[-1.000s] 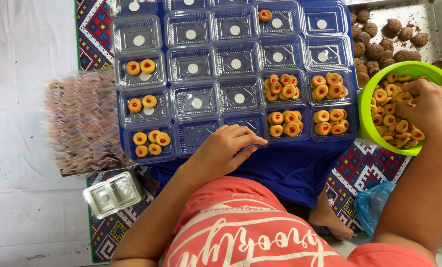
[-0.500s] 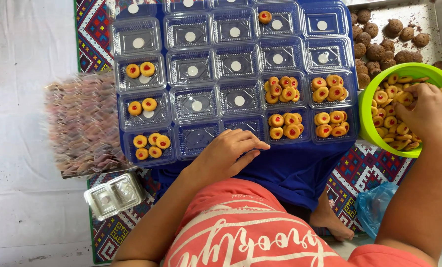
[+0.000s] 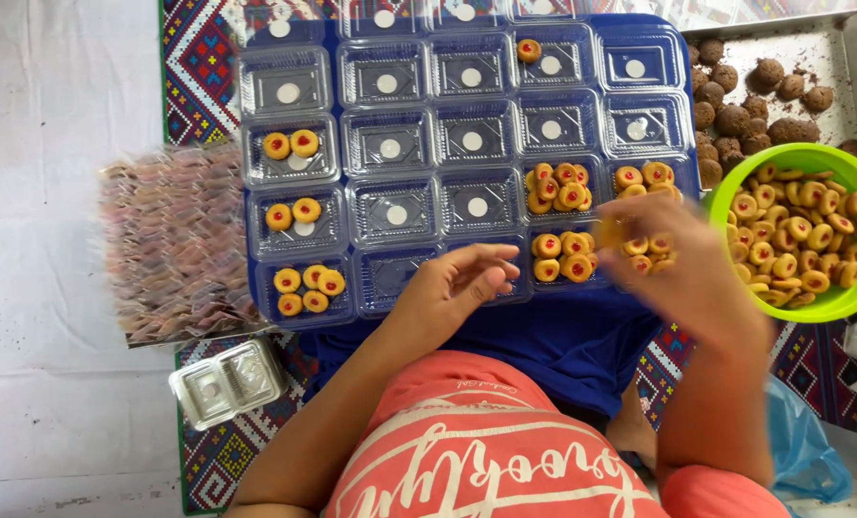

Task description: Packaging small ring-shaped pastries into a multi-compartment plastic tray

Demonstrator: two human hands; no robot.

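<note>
Right hand (image 3: 682, 259) blurred over filled clear trays at four o'clock of blue board (image 3: 658, 29), fingers pinching small jam-centred cookies (image 3: 612, 233), green cookie bowl (image 3: 812, 158) at three o'clock, left hand (image 3: 452, 288) loosely curled, empty, resting on empty clear tray (image 3: 390, 273) at six o'clock.

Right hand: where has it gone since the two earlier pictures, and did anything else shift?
The right hand left the green bowl and swung left over the filled clear boxes, blurred; it seems to carry cookies, though the blur hides the grip. The left hand stays resting at the near edge of the blue tray. The cookies already in the boxes lie as before.
</note>
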